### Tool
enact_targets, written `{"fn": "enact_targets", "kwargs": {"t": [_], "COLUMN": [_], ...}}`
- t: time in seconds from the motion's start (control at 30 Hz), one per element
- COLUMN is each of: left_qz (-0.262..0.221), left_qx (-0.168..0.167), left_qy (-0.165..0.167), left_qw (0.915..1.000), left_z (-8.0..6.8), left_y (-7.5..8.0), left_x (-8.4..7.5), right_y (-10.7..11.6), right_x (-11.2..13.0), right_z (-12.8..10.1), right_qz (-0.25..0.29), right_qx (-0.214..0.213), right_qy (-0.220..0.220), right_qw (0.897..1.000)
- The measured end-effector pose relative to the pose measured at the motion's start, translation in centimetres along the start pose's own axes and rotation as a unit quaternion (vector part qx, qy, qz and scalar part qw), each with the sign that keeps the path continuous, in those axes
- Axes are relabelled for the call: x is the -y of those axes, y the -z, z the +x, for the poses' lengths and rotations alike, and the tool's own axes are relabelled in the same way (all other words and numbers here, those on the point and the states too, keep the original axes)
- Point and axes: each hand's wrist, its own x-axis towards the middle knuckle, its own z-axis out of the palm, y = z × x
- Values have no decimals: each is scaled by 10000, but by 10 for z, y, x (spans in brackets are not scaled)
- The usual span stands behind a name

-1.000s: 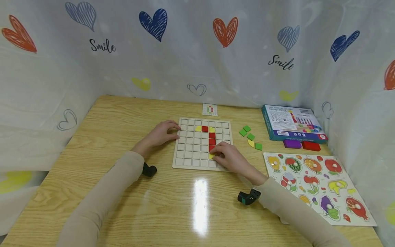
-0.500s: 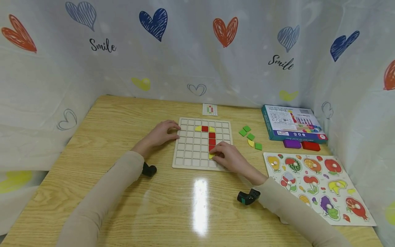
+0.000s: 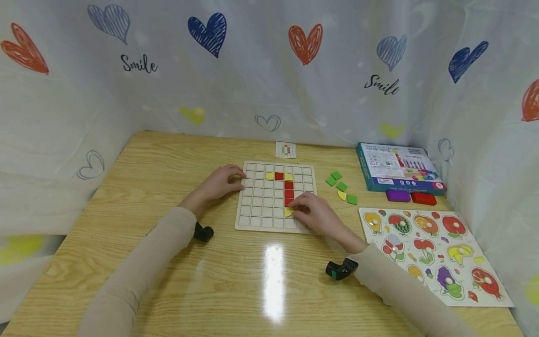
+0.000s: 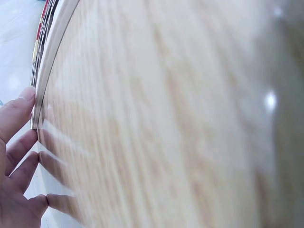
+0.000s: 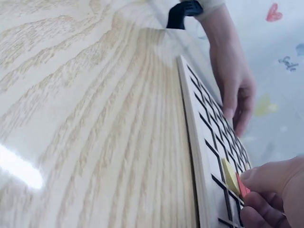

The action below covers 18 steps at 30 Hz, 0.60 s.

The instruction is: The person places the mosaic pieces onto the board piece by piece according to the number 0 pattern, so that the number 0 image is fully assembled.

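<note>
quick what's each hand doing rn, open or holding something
Left hand: open, fingers resting against the left edge of the wooden grid board.
Right hand: fingertips pinching a small yellow tile on the board.

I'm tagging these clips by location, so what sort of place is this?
Probably a small indoor play or activity corner. A wooden table is screened by a heart-printed curtain, and children's toys lie on it: a grid board, a fruit peg puzzle and a game box.

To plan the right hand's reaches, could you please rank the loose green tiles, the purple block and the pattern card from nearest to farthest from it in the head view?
1. Green tiles, right of the right hand.
2. Pattern card, beyond the board.
3. Purple block, far right.
</note>
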Motion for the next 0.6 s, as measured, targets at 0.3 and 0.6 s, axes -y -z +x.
{"fn": "enact_targets", "kwargs": {"t": [0.3,0.6], "left_qz": [-48,-62], "left_qx": [-16,-15], "left_qy": [50,77], "left_qw": [10000,9999], "left_z": [-1,0], "left_y": [0,0], "left_x": [-1,-1], "right_y": [28,51], "right_x": [-27,-61], "right_z": [-16,-42], "right_qz": [443,480], "right_qx": [-521,-1222], "right_qy": [-745,-1595], "right_qw": [9949,9784]}}
